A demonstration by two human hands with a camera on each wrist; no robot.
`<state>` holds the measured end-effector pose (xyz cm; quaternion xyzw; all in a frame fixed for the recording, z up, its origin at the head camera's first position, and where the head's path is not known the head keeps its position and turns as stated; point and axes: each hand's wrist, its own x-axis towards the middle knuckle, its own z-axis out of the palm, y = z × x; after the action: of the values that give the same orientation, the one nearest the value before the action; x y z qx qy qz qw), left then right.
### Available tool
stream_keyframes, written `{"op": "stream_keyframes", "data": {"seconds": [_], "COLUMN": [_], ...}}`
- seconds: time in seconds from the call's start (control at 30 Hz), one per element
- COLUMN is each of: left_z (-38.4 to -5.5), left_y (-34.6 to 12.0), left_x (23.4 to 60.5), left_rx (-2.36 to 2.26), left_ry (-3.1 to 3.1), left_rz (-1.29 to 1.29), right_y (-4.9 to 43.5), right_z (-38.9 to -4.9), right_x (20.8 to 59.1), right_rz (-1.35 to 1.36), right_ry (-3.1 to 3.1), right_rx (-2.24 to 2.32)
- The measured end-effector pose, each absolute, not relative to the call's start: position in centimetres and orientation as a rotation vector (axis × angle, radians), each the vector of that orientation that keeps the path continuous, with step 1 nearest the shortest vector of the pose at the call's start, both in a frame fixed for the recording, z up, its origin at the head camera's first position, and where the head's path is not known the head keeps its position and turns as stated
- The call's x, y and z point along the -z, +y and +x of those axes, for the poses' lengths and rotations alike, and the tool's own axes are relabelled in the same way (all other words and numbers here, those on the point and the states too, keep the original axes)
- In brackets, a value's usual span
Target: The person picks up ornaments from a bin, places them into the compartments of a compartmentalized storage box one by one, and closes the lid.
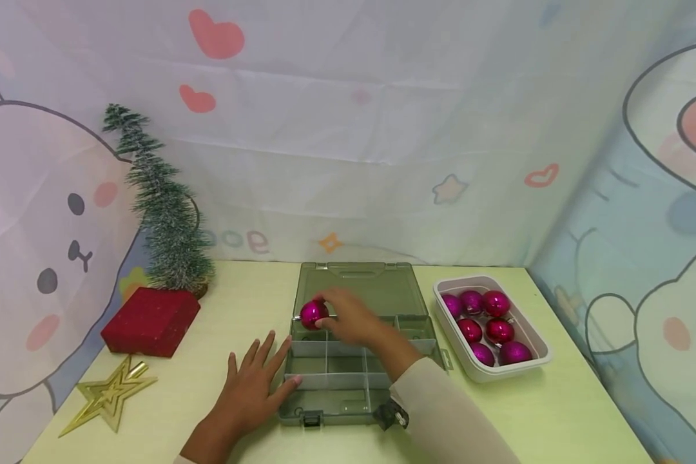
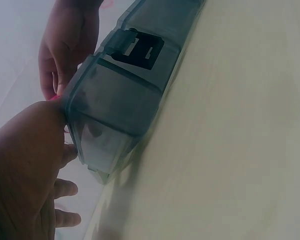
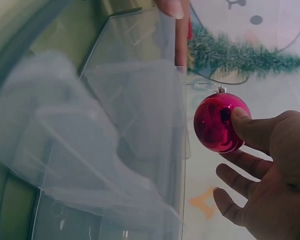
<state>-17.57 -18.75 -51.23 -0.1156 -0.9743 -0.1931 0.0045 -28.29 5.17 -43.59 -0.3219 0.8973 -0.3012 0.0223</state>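
Observation:
Between thumb and fingers, my right hand (image 1: 350, 317) pinches a shiny magenta Christmas ball (image 1: 314, 314). The ball is over the back left compartments of a green, see-through divider box (image 1: 348, 422), whose lid (image 1: 356, 290) lies back. In the right wrist view the ball (image 3: 220, 125) shows its silver cap and a wire loop, and the thumb presses its side. My left hand (image 1: 249, 393) lies at the box's left side with fingers spread and straight, the thumb touching the rim. The left wrist view shows the box's front wall (image 2: 115, 95) and latch close by.
To the right, a white tub (image 1: 481, 370) holds several magenta and red balls. On the left stands a small frosted tree (image 1: 171, 225) behind a red box (image 1: 151, 322), with a gold star (image 1: 110, 393) nearer me. A printed cloth (image 1: 348, 129) hangs behind the table.

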Motion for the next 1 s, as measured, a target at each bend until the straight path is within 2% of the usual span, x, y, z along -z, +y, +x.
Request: {"op": "stream_keyframes", "data": {"seconds": [0.37,1.0], "left_z": [-17.6,-17.5], "left_y": [-18.7,-18.8], "left_x": [51.0,51.1], "left_rx": [0.61,0.61], "left_ry": [-3.051,-3.058], "left_rz": [-0.366,-0.36], "right_y": [3.4,2.7], "right_z": [-28.1,-28.0], "right_x": [43.7,44.4], "right_rz": [-0.903,-0.804], "right_ry": [2.843,2.817], "right_rx": [0.67,0.612]}}
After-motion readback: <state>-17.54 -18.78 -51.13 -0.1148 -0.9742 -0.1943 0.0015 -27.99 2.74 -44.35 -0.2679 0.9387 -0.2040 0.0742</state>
